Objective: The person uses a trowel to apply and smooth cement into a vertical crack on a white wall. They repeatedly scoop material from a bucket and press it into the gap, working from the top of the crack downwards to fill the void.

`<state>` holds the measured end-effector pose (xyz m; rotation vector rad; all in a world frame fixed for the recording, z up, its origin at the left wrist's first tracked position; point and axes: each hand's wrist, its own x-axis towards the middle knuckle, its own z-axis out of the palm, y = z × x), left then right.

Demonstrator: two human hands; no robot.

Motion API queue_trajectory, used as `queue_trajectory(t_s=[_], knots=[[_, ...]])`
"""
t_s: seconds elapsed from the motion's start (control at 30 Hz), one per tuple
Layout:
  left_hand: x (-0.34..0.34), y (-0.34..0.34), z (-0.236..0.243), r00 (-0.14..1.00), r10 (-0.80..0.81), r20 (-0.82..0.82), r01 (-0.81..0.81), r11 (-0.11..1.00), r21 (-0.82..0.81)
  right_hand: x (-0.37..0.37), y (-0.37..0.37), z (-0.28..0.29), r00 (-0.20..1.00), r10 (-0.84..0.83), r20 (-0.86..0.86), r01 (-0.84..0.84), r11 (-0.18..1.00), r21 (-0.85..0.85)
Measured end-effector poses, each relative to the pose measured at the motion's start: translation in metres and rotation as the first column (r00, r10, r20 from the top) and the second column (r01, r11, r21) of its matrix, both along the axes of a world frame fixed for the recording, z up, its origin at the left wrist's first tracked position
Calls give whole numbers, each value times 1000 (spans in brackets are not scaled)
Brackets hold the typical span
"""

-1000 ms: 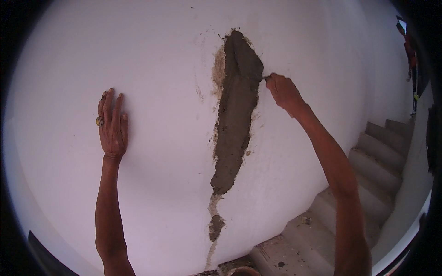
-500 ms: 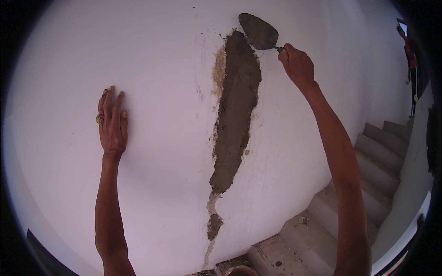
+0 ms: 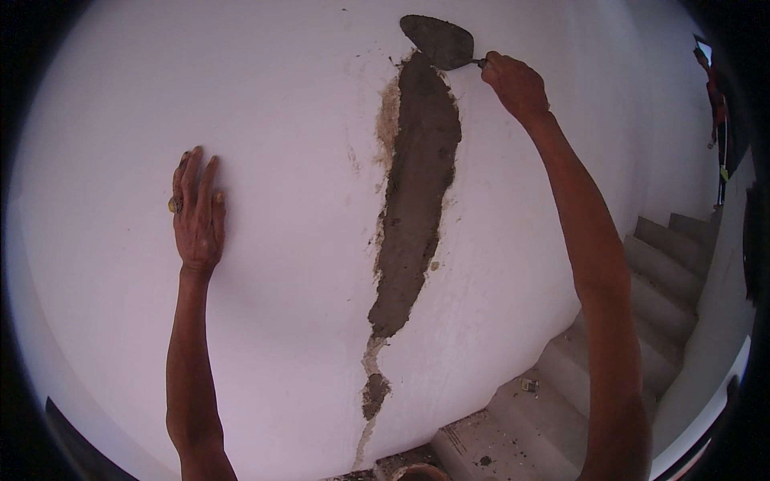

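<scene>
My right hand (image 3: 516, 84) is closed round the handle of a trowel (image 3: 439, 42). The trowel's dark, mortar-smeared blade lies at the upper end of a long patch of wet grey mortar (image 3: 421, 160) in the white wall (image 3: 281, 96). My left hand (image 3: 198, 212) rests flat on the wall, well left of the patch, with its fingers stretched out and a ring on one of them. Below the mortar, a narrow chipped crack (image 3: 375, 361) runs down the wall and holds a small dark patch of mortar (image 3: 374, 395).
Concrete stairs (image 3: 662, 268) climb along the wall on the right, with crumbs and a small box (image 3: 529, 386) on the steps. The rim of a round container (image 3: 421, 471) shows at the lower edge. Another person (image 3: 714, 100) stands at the far upper right.
My right hand has moved the trowel slightly up and to the left, over the top tip of the mortar patch. The left hand stays in place on the wall.
</scene>
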<state>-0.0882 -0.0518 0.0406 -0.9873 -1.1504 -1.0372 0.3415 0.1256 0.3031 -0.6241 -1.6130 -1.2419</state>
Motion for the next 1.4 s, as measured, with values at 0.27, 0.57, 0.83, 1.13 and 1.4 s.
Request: queue_trajectory(t_s=[0.27,0.57,0.83,1.13,1.4], knots=[[1,0,0,1000,-11,-3,11,1000,-2,8,4,1,998,28,62,-30,999,34],[-1,-1,1,1000,-14,-24,14,1000,11,10,4,-1,994,71,80,-70,998,-6],[4,-1,2,1000,9,-14,-9,1000,13,21,12,-6,994,98,46,-98,995,-8],[2,0,1,999,1,33,0,1000,-15,22,17,-18,985,162,58,-162,987,-16],[0,0,0,1000,-25,18,25,1000,-19,17,8,-17,986,165,-22,-166,983,-75]])
